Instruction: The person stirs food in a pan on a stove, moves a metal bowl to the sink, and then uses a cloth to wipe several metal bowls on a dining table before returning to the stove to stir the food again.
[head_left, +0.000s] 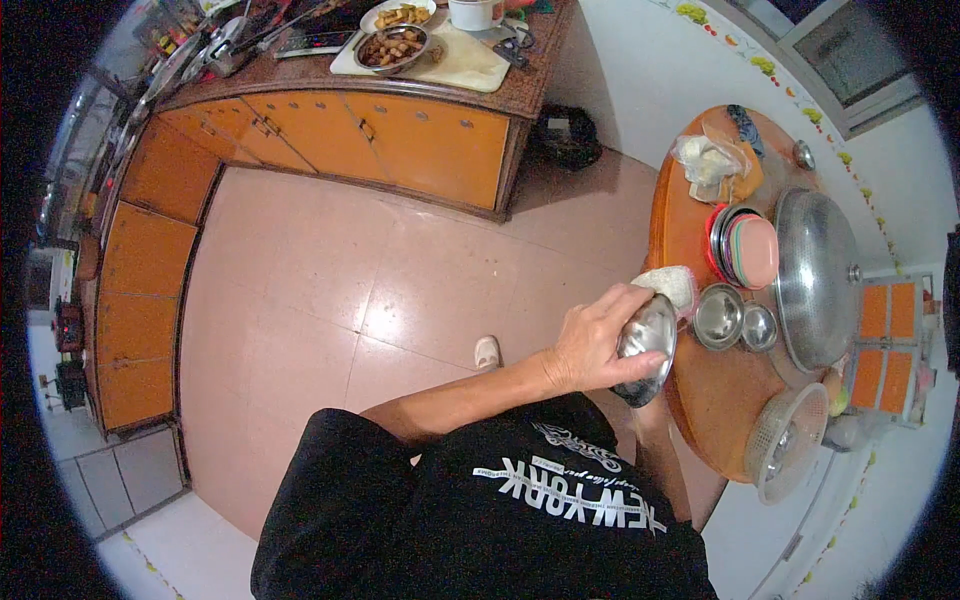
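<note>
My left hand (600, 337) grips a shiny metal bowl (652, 328), tilted on its side, with the thumb spread over its surface. Behind the bowl my right forearm (661, 450) comes up from below; the right hand itself is hidden by the bowl. A white cloth with a pink edge (671, 289) shows just beyond the bowl, by the table edge; whether the right hand holds it cannot be told. Two small metal bowls, one larger (718, 316) and one smaller (759, 327), sit on the round wooden table (709, 397) to the right.
On the table are stacked plastic and metal dishes (754, 251), a large domed metal lid (817, 277), a plastic basket (787, 442) holding metalware, and plastic bags (709, 161). Across the tiled floor (300, 262), a counter (270, 97) bears a cutting board (465, 64) and a bowl of food (391, 49).
</note>
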